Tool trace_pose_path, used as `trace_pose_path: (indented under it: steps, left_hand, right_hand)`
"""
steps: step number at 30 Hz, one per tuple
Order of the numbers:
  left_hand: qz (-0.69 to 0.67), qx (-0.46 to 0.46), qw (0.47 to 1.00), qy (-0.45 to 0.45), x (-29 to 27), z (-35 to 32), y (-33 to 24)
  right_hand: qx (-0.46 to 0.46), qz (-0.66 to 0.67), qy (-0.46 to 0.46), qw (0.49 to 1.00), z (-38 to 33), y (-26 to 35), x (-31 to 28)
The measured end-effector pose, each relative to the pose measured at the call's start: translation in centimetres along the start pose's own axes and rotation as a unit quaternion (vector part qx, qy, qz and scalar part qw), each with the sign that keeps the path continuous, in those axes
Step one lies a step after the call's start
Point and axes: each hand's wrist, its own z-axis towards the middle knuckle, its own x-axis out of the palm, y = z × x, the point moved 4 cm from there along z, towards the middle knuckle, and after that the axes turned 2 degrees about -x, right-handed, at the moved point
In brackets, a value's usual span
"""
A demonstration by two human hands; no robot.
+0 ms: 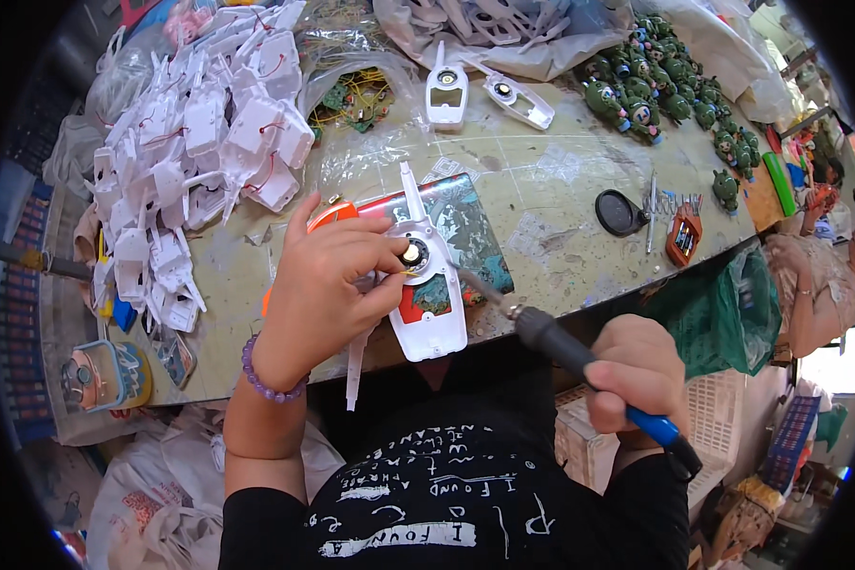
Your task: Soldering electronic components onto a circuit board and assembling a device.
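Note:
A white plastic housing [429,328] with a long stem and a round speaker [414,253] lies on a dark green and red board [484,242] in front of me. My left hand [337,275] is closed at the speaker, its thumb and fingertips pinching what looks like a thin yellow wire. Under that hand, another white stemmed part [355,366] sticks out. My right hand [636,370] grips a soldering iron [560,342] by its blue and black handle. The iron's metal tip points at the housing's right edge beside the speaker; whether it touches cannot be made out.
White housings with red wires [209,133] are heaped at left. Wired green circuit boards [356,100] lie in clear plastic behind. Two housings [446,90] rest at the back, green figures [636,95] at back right. A black dish [619,212] and orange-brown holder [682,236] stand right.

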Motion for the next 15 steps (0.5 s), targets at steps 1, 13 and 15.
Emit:
trace_pose_path:
  steps: [1, 13, 15]
  left_hand:
    - [0.003, 0.002, 1.000, 0.002, 0.2, 0.1, 0.1]
    - [0.029, 0.009, 0.999, 0.011, 0.0, 0.0, -0.1]
    - [0.030, 0.008, 0.999, 0.010, 0.0, 0.0, -0.2]
  right_hand:
    - [0.002, 0.011, 0.004, 1.000, 0.3, -0.2, 0.3]
    - [0.028, 0.020, 0.024, 0.999, 1.5, -1.4, 2.1]
    - [0.017, 0.009, 0.038, 0.999, 1.7, -1.3, 2.2]
